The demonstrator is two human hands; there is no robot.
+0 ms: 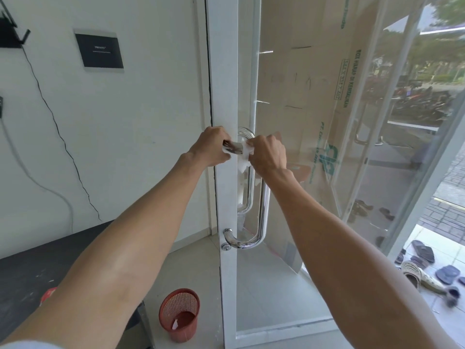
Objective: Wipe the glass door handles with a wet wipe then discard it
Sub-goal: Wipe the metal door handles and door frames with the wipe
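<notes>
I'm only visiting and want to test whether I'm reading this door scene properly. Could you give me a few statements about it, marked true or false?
1. Both hands are raised near the top of the door handle. True.
2. The right hand pinches a white wipe. True.
3. The red basket hangs on the wall. False: it stands on the floor beside the door frame.
4. The left hand holds nothing. False: it grips a small packet, from which the wipe is coming.
5. Sandals lie on the ground beyond the glass. True.
</notes>
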